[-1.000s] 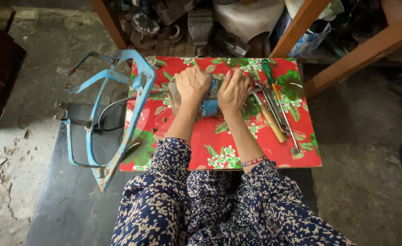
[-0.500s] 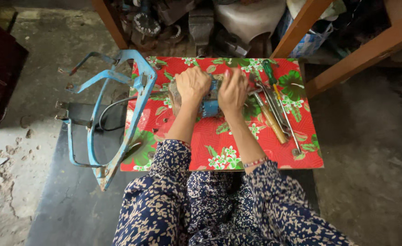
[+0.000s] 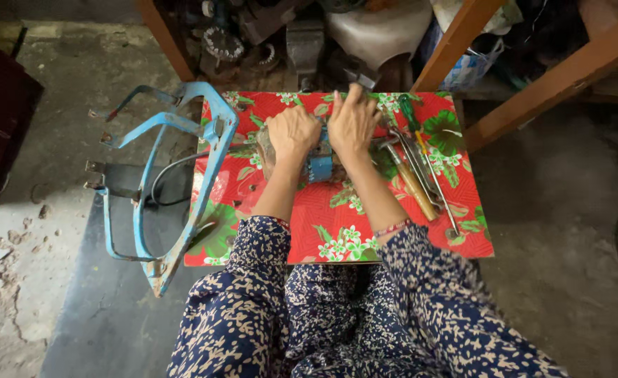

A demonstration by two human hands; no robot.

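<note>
Rough concrete floor surrounds a low table [image 3: 400, 231] under a red flowered oilcloth. Near the cloth's far edge both hands clamp one small part [image 3: 319, 162], blue-painted metal with a grey lump to its left: the left hand [image 3: 292, 133] curls over the lump, the right hand [image 3: 353, 122] presses with fingers straight. It looks dense, rigid and likely greasy, best gripped by its blocky sides. Right of it lie steel hand tools [image 3: 421, 175]; left, a chipped blue tube frame [image 3: 176, 175] leans.
</note>
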